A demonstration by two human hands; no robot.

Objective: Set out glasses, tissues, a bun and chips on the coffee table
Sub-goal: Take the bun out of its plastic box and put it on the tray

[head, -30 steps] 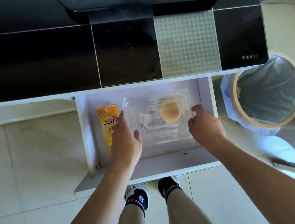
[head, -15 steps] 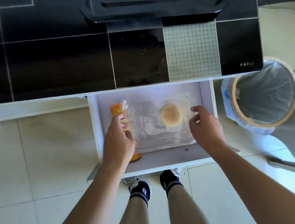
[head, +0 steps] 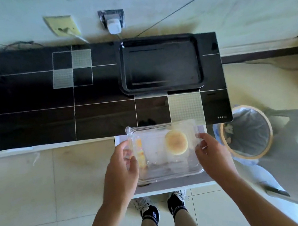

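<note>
Both hands grip a clear plastic box (head: 166, 152) by its ends, the left hand (head: 121, 171) on the left edge, the right hand (head: 214, 153) on the right. Inside lies a round bun (head: 176, 142), right of centre. Held above the open drawer (head: 173, 185), the box overlaps the black coffee table (head: 104, 111) edge. An orange shape shows blurrily through its left side, perhaps the chips.

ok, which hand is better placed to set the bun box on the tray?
Right hand: it grips the box on the side nearer the tray. Left hand holds the far side.
</note>
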